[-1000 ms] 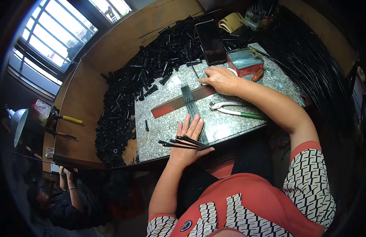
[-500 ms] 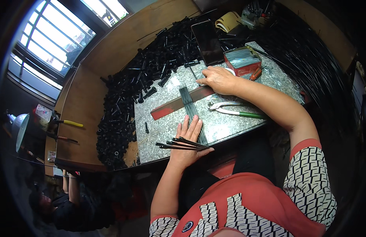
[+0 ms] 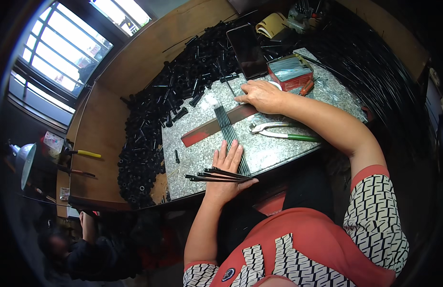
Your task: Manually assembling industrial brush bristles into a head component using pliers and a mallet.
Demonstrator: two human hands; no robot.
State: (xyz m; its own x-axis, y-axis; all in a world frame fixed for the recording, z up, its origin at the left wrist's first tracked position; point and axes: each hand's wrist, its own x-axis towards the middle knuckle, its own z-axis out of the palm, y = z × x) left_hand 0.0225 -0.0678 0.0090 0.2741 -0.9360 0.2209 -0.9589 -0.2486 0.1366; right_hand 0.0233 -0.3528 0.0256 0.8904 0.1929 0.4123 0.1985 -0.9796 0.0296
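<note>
My left hand (image 3: 224,165) lies flat with its fingers stretched out along a row of thin dark rods (image 3: 224,121). The rods rest side by side across a reddish-brown flat bar (image 3: 202,134) on a speckled stone slab (image 3: 183,174). At the slab's near edge, black rod-like lengths (image 3: 216,176) fan leftward across the left hand. My right hand (image 3: 262,97) is closed at the bar's far right end, fingers curled downward; what they grip is hidden. One thin dark rod (image 3: 230,87) lies just beyond its fingertips. Pincers with a green handle (image 3: 283,133) lie below the right forearm.
Black bolt-like parts (image 3: 149,129) heap along the left and back. A phone (image 3: 246,51), a red box of thin pale strips (image 3: 291,72) and an orange handle (image 3: 307,88) sit beyond my right arm. Long black rods (image 3: 374,62) pile at right. Another person (image 3: 87,248) is at lower left.
Both hands and the rods keep their places, with only a slight shift of the whole view. The other person at lower left has moved their head and arm a little.
</note>
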